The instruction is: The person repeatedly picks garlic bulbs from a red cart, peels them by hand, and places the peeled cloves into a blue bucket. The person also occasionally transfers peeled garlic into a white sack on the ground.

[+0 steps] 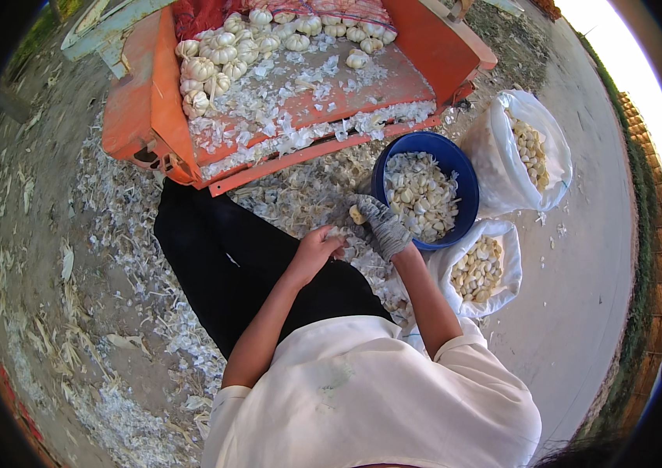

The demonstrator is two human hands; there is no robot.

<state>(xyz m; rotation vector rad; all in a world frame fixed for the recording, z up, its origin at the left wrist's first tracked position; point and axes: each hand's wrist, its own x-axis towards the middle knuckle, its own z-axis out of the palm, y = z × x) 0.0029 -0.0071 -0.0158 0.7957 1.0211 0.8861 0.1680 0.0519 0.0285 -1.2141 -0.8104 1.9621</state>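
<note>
My left hand point(317, 254) is bare and held over my lap, its fingers curled inward. Whatever it may hold is hidden by the fingers, with pale garlic skin showing behind them. Just to its right, my right hand point(385, 228) wears a grey, soiled glove and is closed beside the near left rim of a blue bucket point(467, 164). A small tan end pokes out at its thumb side, too small to name. Loose garlic cloves point(423, 195) with papery skins fill much of the bucket.
An orange metal trough point(299, 101) ahead holds whole garlic bulbs point(221, 53), loose skins and red mesh point(346, 8). Right of the bucket stand a large white sack point(495, 148) and a smaller white sack point(512, 269), both with cloves. Skins litter the ground.
</note>
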